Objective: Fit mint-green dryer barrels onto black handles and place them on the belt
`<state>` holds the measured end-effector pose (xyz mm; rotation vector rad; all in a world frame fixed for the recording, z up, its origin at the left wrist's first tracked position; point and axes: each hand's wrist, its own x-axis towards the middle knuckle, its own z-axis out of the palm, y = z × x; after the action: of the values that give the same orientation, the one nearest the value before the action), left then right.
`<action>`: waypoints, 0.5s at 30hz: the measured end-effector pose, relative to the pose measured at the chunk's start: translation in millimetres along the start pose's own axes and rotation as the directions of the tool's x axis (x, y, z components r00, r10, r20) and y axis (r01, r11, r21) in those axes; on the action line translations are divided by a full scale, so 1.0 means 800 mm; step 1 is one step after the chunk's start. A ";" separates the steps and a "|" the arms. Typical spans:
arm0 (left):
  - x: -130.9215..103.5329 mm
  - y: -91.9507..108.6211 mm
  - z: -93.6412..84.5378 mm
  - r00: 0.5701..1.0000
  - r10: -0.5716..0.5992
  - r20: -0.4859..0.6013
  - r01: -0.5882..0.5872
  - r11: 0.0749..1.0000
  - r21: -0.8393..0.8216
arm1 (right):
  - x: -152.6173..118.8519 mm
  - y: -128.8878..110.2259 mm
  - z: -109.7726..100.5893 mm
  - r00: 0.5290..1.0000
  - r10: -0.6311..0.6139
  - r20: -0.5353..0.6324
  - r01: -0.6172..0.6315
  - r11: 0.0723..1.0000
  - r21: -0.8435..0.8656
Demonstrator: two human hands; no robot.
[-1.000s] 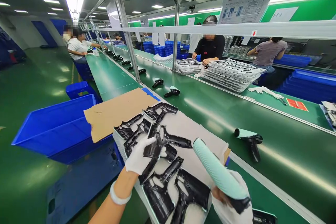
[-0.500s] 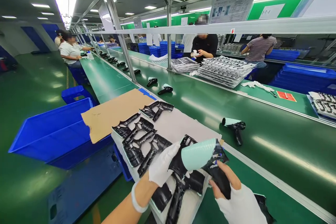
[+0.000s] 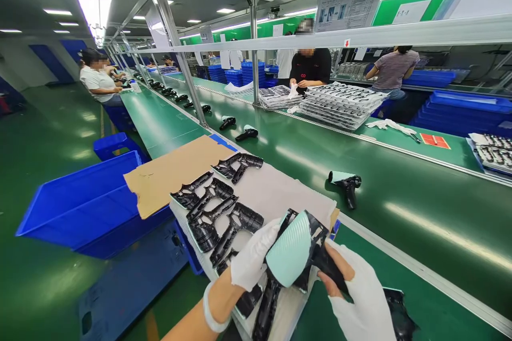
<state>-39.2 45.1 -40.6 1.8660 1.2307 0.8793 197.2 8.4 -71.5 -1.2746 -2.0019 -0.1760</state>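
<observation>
A black hair dryer housing with a ribbed pale-green cover (image 3: 290, 253) is held tilted above the stack's near end. My left hand (image 3: 253, 258), in a white glove, is closed at the far-left side of its barrel; its fingertips are partly hidden. The handle lies in my right hand (image 3: 362, 290), whose glove leaves thumb and a finger bare. Several black half-shells (image 3: 242, 218) lie inner side up on the white sheet (image 3: 286, 181) to the left. Under the held housing, another black shell (image 3: 267, 306) shows its handle.
A green conveyor (image 3: 300, 157) carries several dryers, the nearest dryer (image 3: 347, 186) at right. Brown cardboard (image 3: 180, 168) and a blue bin (image 3: 76, 197) stand left. A dark part (image 3: 400, 314) sits by my right wrist. Across the line, a person in black (image 3: 310, 69) handles something white.
The housing has turned in my hands, its green barrel now steeper. My right hand has shifted slightly, staying on the handle. Dryers on the conveyor have moved a little to the left.
</observation>
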 end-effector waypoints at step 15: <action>-0.001 0.027 0.006 0.974 -0.177 0.139 0.224 0.836 -0.501 | -0.001 -0.004 0.020 0.997 -0.009 0.080 0.008 1.000 0.008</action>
<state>-25.8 37.4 -25.0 1.3044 0.9905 0.8939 186.1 13.9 -82.4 -1.2870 -2.0741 -0.1231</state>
